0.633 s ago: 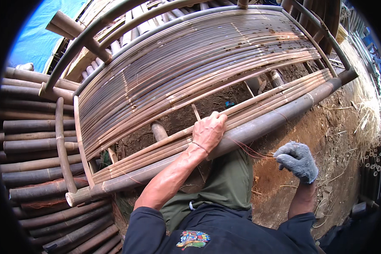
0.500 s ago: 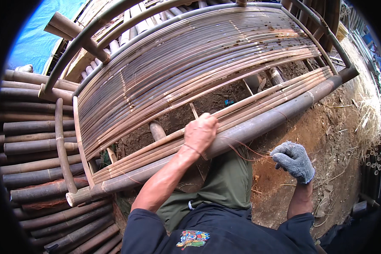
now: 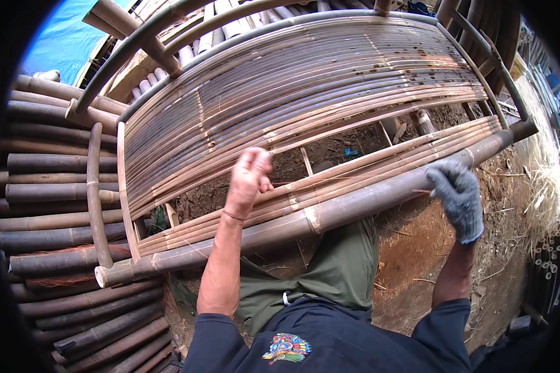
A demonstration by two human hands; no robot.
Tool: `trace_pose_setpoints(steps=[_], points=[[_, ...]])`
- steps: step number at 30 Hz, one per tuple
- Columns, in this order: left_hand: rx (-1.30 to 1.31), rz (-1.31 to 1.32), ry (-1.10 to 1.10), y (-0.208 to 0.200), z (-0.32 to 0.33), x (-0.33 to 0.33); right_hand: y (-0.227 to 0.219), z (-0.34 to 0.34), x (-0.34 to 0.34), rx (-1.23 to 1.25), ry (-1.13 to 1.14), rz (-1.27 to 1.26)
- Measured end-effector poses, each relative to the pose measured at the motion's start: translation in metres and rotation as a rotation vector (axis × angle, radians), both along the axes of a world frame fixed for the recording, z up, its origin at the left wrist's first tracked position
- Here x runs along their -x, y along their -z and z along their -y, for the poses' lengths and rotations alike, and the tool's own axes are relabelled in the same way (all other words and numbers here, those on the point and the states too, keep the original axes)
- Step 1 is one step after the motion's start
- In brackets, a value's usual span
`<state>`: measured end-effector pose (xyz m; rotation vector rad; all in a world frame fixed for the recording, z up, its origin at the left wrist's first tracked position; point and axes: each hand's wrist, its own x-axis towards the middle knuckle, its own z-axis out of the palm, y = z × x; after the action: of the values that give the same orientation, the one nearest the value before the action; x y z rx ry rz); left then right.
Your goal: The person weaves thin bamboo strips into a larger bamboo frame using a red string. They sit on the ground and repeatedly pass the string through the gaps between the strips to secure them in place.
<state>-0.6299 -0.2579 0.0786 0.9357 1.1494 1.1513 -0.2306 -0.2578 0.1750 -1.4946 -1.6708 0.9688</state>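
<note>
Left hand: my bare left hand hovered at frame centre, fingers loosely curled, holding nothing.
Right hand: my gloved right hand rested on the thick bamboo pole, grip unclear.
Panel: the bamboo slat panel filled the upper middle.

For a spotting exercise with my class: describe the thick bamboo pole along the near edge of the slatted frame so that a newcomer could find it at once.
Start at the wide curved frame of thin bamboo slats lying over bare earth. Along its near edge, just past the person's green-trousered knee, runs one thick grey-brown bamboo pole, with the grey-gloved right hand at it. It alone is a fat round stem with a pale node ring; its neighbours are thin flat strips.
</note>
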Motion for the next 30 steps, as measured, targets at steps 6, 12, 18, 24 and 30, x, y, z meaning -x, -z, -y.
trace_pose_setpoints(steps=[6,12,18,24,30], points=[[-0.718,-0.862,0.398,-0.002,0.003,-0.087,-0.094,-0.015,-0.016,-0.717,-0.008,0.078],[-0.540,-0.638,-0.086,-0.002,-0.001,-0.106,-0.136,-0.066,-0.040,-0.838,-0.025,0.501],[-0.022,-1.059,0.181,0.051,-0.008,-0.011,0.045,-0.132,0.038,-0.436,-0.282,1.133],[-0.294,-1.150,0.927,0.092,-0.068,-0.025,0.162,-0.134,0.180,-0.120,-0.992,0.920],[0.068,-0.898,0.263,0.050,-0.044,-0.020,0.120,-0.126,0.169,0.117,-0.718,0.704]])
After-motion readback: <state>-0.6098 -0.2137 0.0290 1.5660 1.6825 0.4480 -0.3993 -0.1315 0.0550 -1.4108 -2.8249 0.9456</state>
